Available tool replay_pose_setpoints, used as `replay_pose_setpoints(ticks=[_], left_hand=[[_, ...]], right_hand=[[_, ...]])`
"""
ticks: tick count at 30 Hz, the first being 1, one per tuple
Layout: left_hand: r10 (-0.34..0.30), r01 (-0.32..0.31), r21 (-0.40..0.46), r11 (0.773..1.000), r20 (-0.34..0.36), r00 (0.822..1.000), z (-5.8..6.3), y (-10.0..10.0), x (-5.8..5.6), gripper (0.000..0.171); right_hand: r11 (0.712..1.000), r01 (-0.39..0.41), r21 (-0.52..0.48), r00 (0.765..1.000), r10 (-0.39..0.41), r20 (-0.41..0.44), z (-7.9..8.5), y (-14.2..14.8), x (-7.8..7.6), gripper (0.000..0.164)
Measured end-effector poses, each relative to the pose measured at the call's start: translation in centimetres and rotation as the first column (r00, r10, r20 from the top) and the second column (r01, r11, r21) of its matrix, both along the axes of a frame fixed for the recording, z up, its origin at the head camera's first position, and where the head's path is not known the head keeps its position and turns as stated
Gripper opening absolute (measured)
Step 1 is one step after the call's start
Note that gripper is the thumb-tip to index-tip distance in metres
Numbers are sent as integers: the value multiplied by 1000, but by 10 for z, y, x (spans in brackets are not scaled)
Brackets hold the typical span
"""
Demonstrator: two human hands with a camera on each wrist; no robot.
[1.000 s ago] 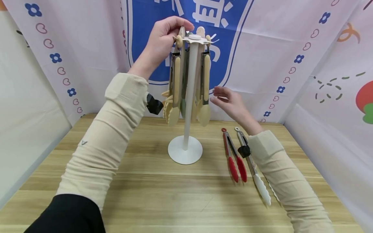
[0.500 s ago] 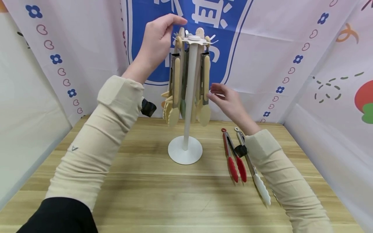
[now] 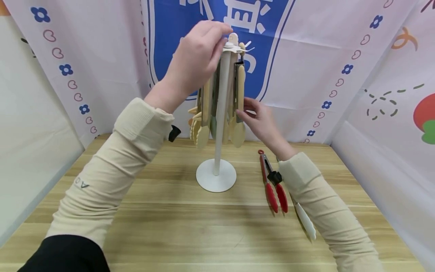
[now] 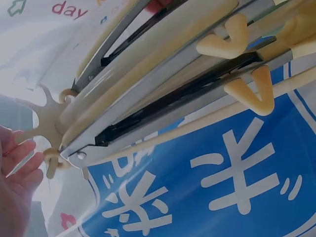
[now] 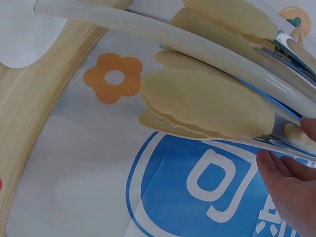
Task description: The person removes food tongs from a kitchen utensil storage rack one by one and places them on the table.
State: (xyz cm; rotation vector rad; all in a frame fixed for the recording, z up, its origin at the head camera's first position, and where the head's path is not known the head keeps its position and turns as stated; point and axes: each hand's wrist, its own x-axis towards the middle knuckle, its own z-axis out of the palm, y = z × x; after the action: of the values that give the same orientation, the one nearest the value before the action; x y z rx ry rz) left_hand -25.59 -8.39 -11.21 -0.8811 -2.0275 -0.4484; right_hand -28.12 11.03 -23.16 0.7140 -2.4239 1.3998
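Lying nearest, toward the R edge of the table (image 3: 153, 226): white-tipped tongs (image 3: 306, 223), partly hidden by the R sleeve (image 3: 327, 207). Just L of 'em, red tongs (image 3: 270, 196), tips apart. Next, abt centre, closer to the far edge than the near one: white stand (image 3: 221, 109), upright on its round base. R hand (image 3: 261, 119) is on the R-side cream tongs (image 3: 241, 87), thumb in front, fingers bhnd, clamped round the lower handle! Those hang tips-down from the stand's top, off the table. L hand (image 3: 198, 53) is up at the hooked top plate (image 4: 49, 117); can't tell if its fingers pinch anything. Below it, L-side cream tongs (image 3: 203, 134) hang tips-down, w/ a green utensil (image 3: 213, 128) btwn them & the post. Farthest, past the far edge: blue-and-white backdrop (image 3: 259, 71) w/ big lettering.
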Motion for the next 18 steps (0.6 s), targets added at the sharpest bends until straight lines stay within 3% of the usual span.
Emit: replay_pose_setpoints(ticks=[7,18], left_hand=[[19,-25,-121,992,-48,999,-4,9,2,33],[56,-74,-186,980,-98,994,-9,16,1,36]], right_hand=[[999,24,-20,999,-25,-33,0,-9,2,41],[998,62,-33,995,-64,-71,-3,-18,4,37]])
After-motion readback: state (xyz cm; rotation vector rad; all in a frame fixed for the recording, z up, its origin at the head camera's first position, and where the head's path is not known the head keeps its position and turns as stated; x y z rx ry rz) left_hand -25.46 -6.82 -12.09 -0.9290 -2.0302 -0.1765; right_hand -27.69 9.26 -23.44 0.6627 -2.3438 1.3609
